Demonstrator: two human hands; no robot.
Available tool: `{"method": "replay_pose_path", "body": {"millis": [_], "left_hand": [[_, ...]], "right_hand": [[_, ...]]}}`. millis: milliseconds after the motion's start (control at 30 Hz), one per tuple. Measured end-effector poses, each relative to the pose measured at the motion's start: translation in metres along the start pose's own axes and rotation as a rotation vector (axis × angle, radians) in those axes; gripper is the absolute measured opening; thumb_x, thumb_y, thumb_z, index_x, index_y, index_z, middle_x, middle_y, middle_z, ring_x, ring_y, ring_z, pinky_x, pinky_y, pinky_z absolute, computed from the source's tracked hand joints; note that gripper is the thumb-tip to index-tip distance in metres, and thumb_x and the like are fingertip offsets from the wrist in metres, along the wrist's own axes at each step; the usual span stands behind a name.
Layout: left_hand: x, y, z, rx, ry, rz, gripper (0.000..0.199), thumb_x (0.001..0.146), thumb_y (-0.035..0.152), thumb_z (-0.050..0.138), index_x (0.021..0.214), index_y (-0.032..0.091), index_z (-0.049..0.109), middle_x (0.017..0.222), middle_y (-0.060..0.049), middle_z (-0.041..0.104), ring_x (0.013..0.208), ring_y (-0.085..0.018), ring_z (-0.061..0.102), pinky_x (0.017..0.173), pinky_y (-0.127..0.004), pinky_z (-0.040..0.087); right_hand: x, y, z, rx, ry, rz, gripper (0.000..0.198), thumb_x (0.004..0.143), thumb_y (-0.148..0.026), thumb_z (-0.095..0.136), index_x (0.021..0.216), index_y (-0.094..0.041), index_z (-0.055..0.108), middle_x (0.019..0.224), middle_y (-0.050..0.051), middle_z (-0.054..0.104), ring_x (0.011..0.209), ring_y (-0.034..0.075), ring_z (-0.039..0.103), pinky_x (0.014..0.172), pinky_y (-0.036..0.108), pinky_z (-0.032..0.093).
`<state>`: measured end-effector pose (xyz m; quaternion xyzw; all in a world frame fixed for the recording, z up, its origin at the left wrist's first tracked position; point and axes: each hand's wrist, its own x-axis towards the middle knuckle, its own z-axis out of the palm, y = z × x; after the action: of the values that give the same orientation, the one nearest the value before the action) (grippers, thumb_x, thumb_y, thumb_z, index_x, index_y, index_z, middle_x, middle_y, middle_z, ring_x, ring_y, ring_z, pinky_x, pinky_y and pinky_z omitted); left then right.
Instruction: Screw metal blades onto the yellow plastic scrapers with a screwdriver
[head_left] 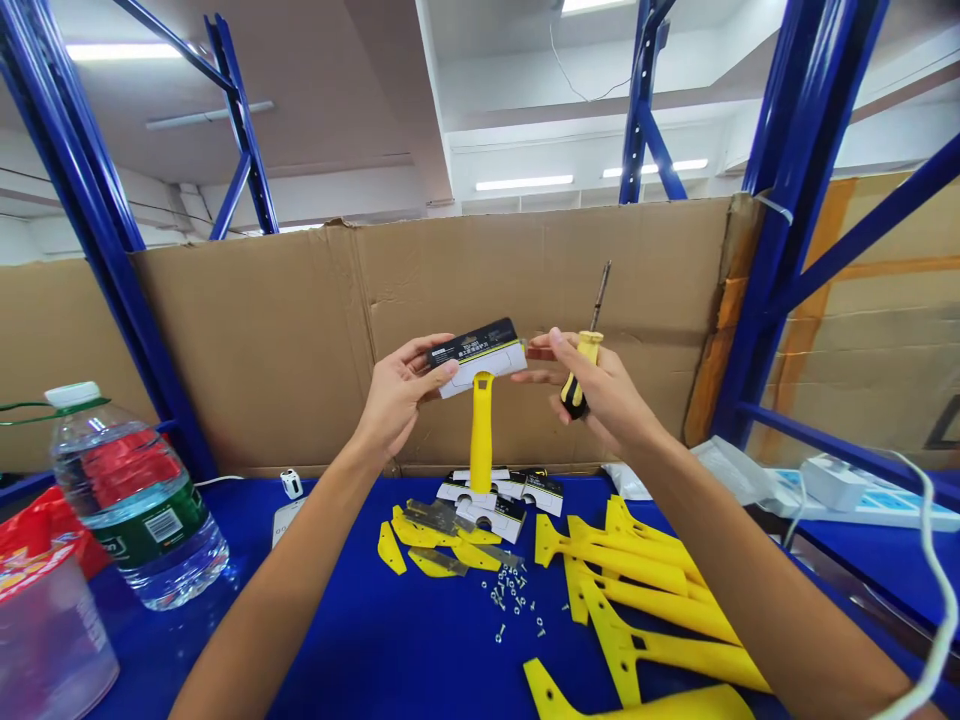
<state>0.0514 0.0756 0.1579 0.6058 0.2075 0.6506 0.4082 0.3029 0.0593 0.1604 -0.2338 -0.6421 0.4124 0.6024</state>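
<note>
My left hand (401,395) is closed on a black-and-white printed card (480,355), thumb in front and fingers behind. Below the card hangs the yellow handle of a scraper (482,435); the card hides its head. A screwdriver (583,370) with a yellow-and-black grip is held in my right hand (600,390), its shaft pointing up. The fingertips of that hand reach the card's right end. Beneath, more printed cards (501,518) lie on the blue table (360,640). Yellow plates (390,548), thin greyish blades (439,517) and several small screws (510,590) lie nearer.
Several yellow scraper handles (660,595) are piled at the right. A large water bottle (142,500) and a plastic tub (52,630) stand left. A power strip (862,490) with a white cable lies right. Cardboard (540,270) and blue rack posts (795,190) border the back.
</note>
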Motion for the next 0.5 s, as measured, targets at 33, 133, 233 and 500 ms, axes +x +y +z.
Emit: {"method": "replay_pose_path", "body": {"millis": [33,133,233,500], "left_hand": [[0.001,0.000,-0.002,-0.045,-0.005,0.006,0.043,0.076,0.021,0.097,0.116,0.019,0.082,0.118,-0.010,0.081,0.096,-0.020,0.076,0.079,-0.029,0.064],[0.002,0.000,-0.008,-0.152,-0.079,0.000,0.036,0.075,0.018,0.097,0.108,0.020,0.082,0.111,-0.007,0.081,0.096,-0.019,0.075,0.082,-0.029,0.064],[0.001,0.001,-0.010,-0.164,-0.147,0.005,0.031,0.075,0.016,0.097,0.102,0.021,0.081,0.102,-0.005,0.080,0.090,-0.016,0.074,0.078,-0.025,0.060],[-0.002,0.004,-0.009,-0.016,-0.271,0.093,0.048,0.076,0.030,0.099,0.119,0.024,0.079,0.124,-0.009,0.079,0.114,-0.023,0.073,0.101,-0.033,0.056]], "right_hand": [[0.000,0.002,0.001,0.031,-0.034,0.042,0.046,0.097,-0.062,0.073,0.116,-0.021,0.065,0.135,0.019,0.071,0.107,0.030,0.081,0.037,0.018,0.038],[-0.004,0.008,0.004,0.104,-0.264,0.195,0.044,0.098,-0.058,0.075,0.121,-0.022,0.068,0.134,0.019,0.075,0.119,0.032,0.076,0.039,0.018,0.041],[-0.011,0.016,0.012,0.190,-0.515,0.282,0.045,0.096,-0.057,0.077,0.122,-0.021,0.071,0.128,0.020,0.079,0.111,0.030,0.078,0.040,0.018,0.040],[-0.017,0.016,0.029,0.205,-0.553,0.327,0.041,0.095,-0.055,0.080,0.109,-0.017,0.073,0.086,0.007,0.076,0.068,0.015,0.074,0.034,0.015,0.034]]}}
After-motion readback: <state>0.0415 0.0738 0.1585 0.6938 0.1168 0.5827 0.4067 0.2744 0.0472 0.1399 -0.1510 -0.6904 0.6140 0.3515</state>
